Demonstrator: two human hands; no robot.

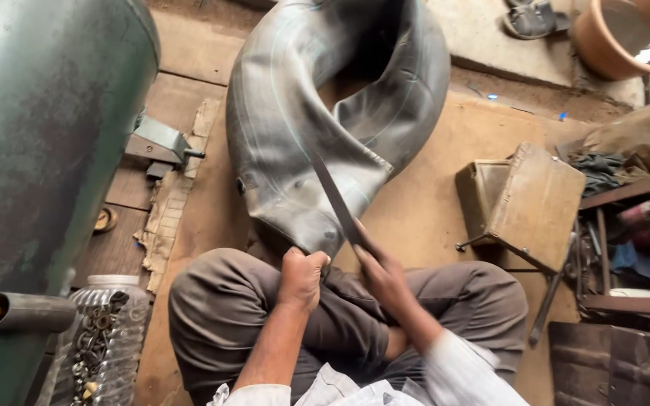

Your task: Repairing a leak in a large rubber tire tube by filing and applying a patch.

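Seated cross-legged on a wooden floor [430, 195], large black inner tube [302, 113] lying just ahead of the knees. All places below relative to that tube.

Left hand [301, 277]: fist clamped on the tube's near edge, at its lowest fold, pinching rubber tight.

Right hand [381, 274]: fingers wrapped shut around the handle of a long knife [336, 199]. Blade angled up and away, lying across the tube's near fold, tip over the dark rubber. Whether edge is touching or into the rubber: cannot tell.

Tube itself: limp, folded over, hollow opening facing up at the far side.

Around the tube:
- Left: big green tank [39, 150], with a small metal bracket [161, 139] between tank and tube.
- Near-left, beside the knee: clear plastic jar [107, 338] full of small metal rings and washers.
- Right: small metal stool [524, 203], just apart from the tube.
- Far right: terracotta-coloured basin [626, 34] and a sandal [532, 19].
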